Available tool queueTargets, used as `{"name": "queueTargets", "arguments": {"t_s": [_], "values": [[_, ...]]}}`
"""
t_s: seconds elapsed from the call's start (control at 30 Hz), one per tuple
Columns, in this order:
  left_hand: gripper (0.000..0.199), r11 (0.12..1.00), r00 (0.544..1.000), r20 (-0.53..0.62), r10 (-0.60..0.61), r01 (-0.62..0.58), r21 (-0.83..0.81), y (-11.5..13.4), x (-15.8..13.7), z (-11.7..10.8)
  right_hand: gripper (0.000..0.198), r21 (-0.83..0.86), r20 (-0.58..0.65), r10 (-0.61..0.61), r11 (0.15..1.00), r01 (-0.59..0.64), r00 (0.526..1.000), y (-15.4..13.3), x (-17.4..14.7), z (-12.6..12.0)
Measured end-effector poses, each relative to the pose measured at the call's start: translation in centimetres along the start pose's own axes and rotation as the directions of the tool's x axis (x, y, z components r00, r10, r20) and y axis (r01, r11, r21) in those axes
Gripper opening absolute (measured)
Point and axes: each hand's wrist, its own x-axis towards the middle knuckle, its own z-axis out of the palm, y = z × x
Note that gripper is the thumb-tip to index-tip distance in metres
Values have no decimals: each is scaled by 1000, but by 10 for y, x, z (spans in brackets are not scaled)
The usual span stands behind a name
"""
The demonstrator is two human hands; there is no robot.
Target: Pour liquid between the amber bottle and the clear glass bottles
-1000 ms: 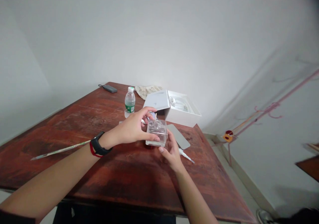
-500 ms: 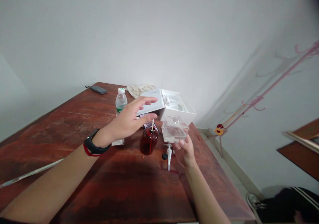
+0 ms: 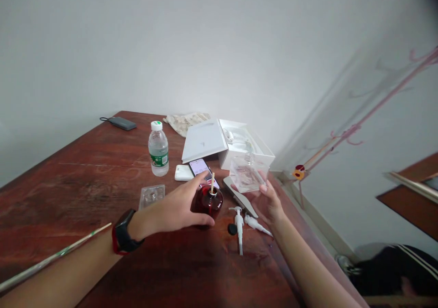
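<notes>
A thin rod (image 3: 51, 258) lies along the near left part of the wooden table (image 3: 85, 171), close to the person's left forearm, which wears a dark watch (image 3: 122, 237). Farther back a dark flat device with a cord (image 3: 122, 123) sits near the table's far edge. A small clear plastic tray (image 3: 152, 195) lies flat in front of a water bottle (image 3: 158, 148) standing upright with a white cap. The left hand (image 3: 178, 207) wraps around the dark red round bottle (image 3: 207, 201), which stands on the table with a pale stick (image 3: 212, 183) rising from its neck; the fingers curl on its left side and the thumb runs along its base. Just behind it a lit phone (image 3: 202, 167) rests against a small white block (image 3: 184, 173), and a crumpled cloth (image 3: 185, 121) lies behind the open white box (image 3: 226, 143). To the right of the red bottle, two white pump heads (image 3: 244, 223) and a small black cap (image 3: 232, 229) lie on the table. The right hand (image 3: 270, 203) holds a clear square glass bottle (image 3: 247, 174) lifted above the table, its fingers gripping it from below, beside a flat grey slab (image 3: 239, 196)
</notes>
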Motion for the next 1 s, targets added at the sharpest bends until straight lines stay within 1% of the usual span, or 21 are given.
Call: {"name": "queueTargets", "arguments": {"t_s": [0.07, 0.17, 0.27, 0.3, 0.37, 0.43, 0.57, 0.63, 0.73, 0.77, 0.8, 0.83, 0.93, 0.97, 1.0], "values": [[118, 999, 999, -34, 5, -7, -40, -7, 0, 14, 56, 1, 16, 18, 1000, -18, 1000, 5, -3, -3], [103, 998, 995, -88, 34, -39, -56, -8, 1, 20, 54, 6, 7, 41, 999, -41, 999, 7, -8, -4], [87, 999, 996, -88, 32, -35, -27, -2, -3, 8, 53, 4, 14, 63, 998, -63, 998, 6, -12, -1], [81, 1000, 997, -72, 29, -29, -8, 1, -6, 2, 53, 2, 20, 66, 998, -66, 998, 6, -13, 1], [70, 1000, 1000, 0, 29, -29, 12, 5, -14, -10, 53, 9, 24, 66, 998, -67, 998, 6, -13, 5], [76, 999, 998, 47, 33, -34, 16, 6, -25, -18, 54, 39, 13, 68, 997, -69, 998, 8, -13, 9], [84, 1000, 999, 33, 18, -19, 24, 1, -40, -19, 58, 110, -4, 82, 991, -81, 997, 13, -16, 15], [87, 999, 998, 56, 25, -26, 23, -2, -42, -18, 57, 133, 20, 90, 987, -92, 996, 14, -18, 18], [104, 999, 995, 99, 15, -18, 32, -1, -43, -23, 55, 140, 71, 87, 985, -96, 994, 15, -21, 26], [108, 1000, 995, 97, 8, -11, 27, 0, -43, -27, 53, 137, 84, 83, 986, -94, 993, 15, -22, 28], [107, 1000, 997, 79, 6, -7, 17, 2, -44, -32, 52, 132, 98, 80, 987, -93, 992, 15, -23, 31], [98, 1000, 999, 49, 10, -10, 4, 4, -44, -36, 52, 125, 113, 82, 988, -96, 990, 16, -24, 33], [50, 997, 994, -80, 80, -80, 2, 12, -46, -48, 57, 97, 158, 94, 989, -110, 983, 19, -27, 38], [38, 994, 987, -113, 112, -111, 19, 14, -46, -50, 60, 93, 172, 96, 989, -113, 980, 20, -29, 39], [30, 990, 981, -138, 139, -135, 34, 17, -46, -52, 63, 89, 186, 101, 989, -119, 977, 22, -30, 40]]}}
